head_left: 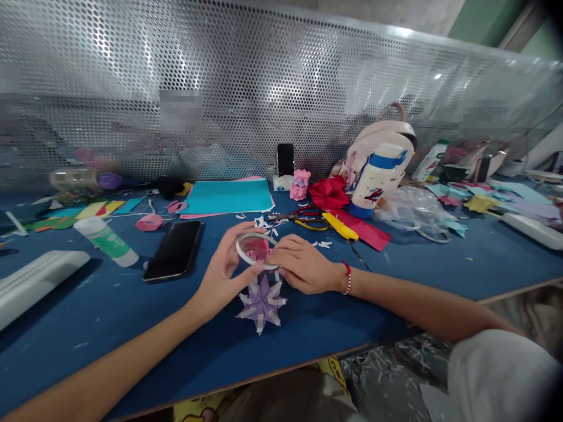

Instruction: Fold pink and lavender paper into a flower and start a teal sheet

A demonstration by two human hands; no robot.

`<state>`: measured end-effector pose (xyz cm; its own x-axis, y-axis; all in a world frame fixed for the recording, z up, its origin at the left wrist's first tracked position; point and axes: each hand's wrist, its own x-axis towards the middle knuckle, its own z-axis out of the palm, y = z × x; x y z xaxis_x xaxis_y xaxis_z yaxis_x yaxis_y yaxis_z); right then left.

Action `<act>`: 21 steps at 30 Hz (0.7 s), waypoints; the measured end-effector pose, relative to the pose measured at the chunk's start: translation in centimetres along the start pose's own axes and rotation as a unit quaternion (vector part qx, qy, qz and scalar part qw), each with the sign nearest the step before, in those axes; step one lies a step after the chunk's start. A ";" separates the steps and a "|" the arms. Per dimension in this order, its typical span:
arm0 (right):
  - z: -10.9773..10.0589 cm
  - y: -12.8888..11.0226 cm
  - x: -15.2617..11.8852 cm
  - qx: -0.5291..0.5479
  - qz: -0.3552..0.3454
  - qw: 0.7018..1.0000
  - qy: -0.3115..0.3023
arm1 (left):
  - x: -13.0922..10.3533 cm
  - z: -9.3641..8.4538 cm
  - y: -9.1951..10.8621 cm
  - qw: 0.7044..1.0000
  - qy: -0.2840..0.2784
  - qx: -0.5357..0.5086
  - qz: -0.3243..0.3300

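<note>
A roll of whitish tape (248,258), seen as a ring, is held up over the blue table. My left hand (229,258) grips its left side, fingers at the top and thumb at the lower edge. The fingers of my right hand (303,264) are pinched together at the ring's right side. Something pink (258,251) shows through the ring. Just below the hands lies a purple folded paper star (263,304) with whitish strips on its points. A small white strip hangs between the ring and the star.
Left of my hands are a black phone (175,251) and a glue tube (107,240). Blue paper sheets (229,196), scissors (308,218), a yellow cutter (340,226), red paper (365,230) and a bottle (376,181) stand or lie farther back. A perforated metal panel (246,88) rises behind the table.
</note>
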<state>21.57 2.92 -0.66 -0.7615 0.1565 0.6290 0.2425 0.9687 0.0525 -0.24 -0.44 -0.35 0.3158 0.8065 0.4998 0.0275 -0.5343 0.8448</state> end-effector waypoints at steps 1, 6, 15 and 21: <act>0.0 0.1 0.0 0.003 0.014 1.000 0.002 | 0.0 0.0 -0.1 1.000 0.013 -0.003 0.007; 0.2 0.2 0.1 0.097 0.136 0.986 -0.003 | 0.1 -0.6 -0.2 0.980 0.034 0.191 0.052; 0.9 0.1 -0.1 0.155 0.229 0.961 0.013 | 0.4 -1.0 -0.3 0.907 -0.116 0.376 0.149; 0.8 0.3 -0.1 0.170 0.259 0.951 0.009 | 0.3 -0.8 0.2 0.925 -0.102 0.339 0.134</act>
<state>21.24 3.35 -1.37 -0.5815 0.6287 0.5163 0.3707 0.7697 -0.5198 -0.86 -0.08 0.13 0.5689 0.5941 0.5687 0.4895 -0.8003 0.3463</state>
